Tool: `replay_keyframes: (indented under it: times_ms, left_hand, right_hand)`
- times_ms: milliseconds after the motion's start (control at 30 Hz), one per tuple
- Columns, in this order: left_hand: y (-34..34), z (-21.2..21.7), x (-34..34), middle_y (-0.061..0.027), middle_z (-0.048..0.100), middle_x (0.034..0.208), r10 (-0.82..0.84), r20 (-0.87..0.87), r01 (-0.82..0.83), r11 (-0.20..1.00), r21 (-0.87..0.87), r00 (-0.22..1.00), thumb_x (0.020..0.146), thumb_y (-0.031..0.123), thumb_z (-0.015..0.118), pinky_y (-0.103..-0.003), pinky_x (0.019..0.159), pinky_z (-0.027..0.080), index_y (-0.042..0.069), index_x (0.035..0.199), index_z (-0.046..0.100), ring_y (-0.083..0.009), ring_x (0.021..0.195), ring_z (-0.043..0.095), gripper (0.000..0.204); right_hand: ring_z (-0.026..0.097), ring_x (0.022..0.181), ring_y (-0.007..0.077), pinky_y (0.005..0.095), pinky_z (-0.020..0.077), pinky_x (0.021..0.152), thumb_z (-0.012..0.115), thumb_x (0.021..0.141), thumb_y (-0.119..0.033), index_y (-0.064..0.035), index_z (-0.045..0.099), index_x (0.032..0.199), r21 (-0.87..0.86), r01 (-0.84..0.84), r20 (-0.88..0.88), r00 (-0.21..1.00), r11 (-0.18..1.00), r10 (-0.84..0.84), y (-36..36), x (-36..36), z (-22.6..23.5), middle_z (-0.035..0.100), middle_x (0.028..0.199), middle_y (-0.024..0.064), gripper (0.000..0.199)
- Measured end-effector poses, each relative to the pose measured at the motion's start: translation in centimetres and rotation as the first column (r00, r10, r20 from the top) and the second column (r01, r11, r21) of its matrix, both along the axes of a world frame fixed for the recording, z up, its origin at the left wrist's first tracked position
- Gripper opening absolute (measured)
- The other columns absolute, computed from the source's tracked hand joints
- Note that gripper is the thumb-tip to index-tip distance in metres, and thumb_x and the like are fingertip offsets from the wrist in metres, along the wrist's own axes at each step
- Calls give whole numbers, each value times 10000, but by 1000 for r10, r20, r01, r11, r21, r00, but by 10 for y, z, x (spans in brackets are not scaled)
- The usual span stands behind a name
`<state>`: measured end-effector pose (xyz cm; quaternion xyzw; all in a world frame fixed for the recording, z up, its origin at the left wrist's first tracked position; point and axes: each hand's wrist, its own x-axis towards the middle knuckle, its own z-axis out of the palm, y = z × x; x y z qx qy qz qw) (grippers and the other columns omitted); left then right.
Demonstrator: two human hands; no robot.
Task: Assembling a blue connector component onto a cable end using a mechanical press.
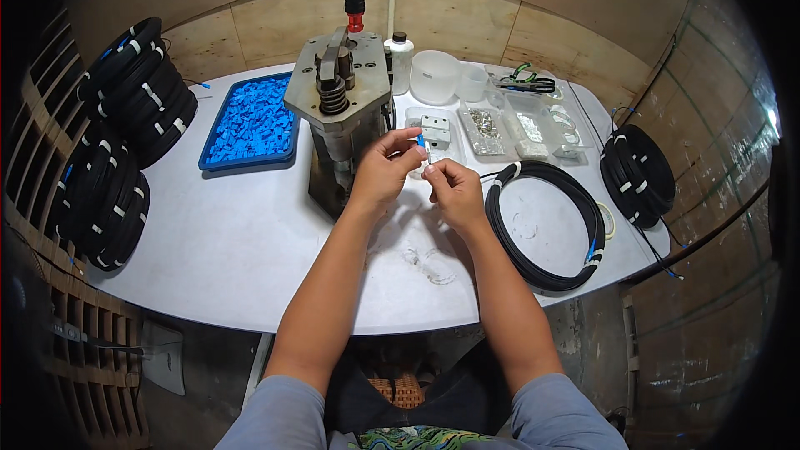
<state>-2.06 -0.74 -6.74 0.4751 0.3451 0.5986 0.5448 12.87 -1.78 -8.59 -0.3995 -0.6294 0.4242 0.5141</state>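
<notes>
Your left hand (385, 172) pinches a blue connector (422, 142); your right hand (459, 192) pinches the pale piece (428, 158) just below it. The connector is over the desk (225, 242), between the press (340, 127) and the black coil (542, 274).

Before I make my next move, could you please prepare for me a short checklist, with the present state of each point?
1. Blue piece held by the left hand: ok, pinched at the fingertips.
2. Right hand on the pale piece: ok, thumb and finger appear closed on it.
3. Blue piece and pale piece fully joined: cannot tell, too small and partly covered.
4. Left hand apart from the metal press: cannot tell, they overlap in this view.
5. Small blue parts in stock: ok, they spread across the dark blue tray.
6. Black cable coil lying on the table: ok, to the right.
</notes>
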Motion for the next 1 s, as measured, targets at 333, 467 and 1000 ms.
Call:
replay_keyframes:
  times_ms: [333, 467, 1000]
  left_hand:
    - [-3, 4, 0, -59, 620, 1006, -10, 37, 12, 998, -58, 999, 870, 95, 657, -271, 853, 508, 6, 1190, 580, -117, 910, 595, 341]
    - [-2, 4, -1, -60, 618, 1003, 0, 41, 3, 998, -63, 999, 870, 95, 657, -273, 851, 508, 4, 1188, 582, -118, 912, 594, 339]
    - [-1, 1, -3, -58, 613, 1009, -32, -5, 32, 999, -20, 999, 862, 75, 656, -266, 844, 511, -3, 1188, 583, -115, 910, 590, 343]
  right_hand:
    - [490, 512, 44, 220, 390, 480, 594, 923, -185, -17, 656, 823, 8, 7, 4, 1000, 1000, -7, -2, 0, 3, 550, 596, -24, 205]
    - [493, 511, 45, 220, 390, 479, 602, 918, -185, -16, 658, 816, 8, 8, -3, 1000, 1000, -8, -2, -1, 1, 552, 592, -22, 205]
    - [494, 510, 42, 209, 389, 473, 602, 921, -191, -13, 662, 820, 10, 13, -3, 1000, 1000, -13, 0, -1, 0, 553, 594, -24, 213]
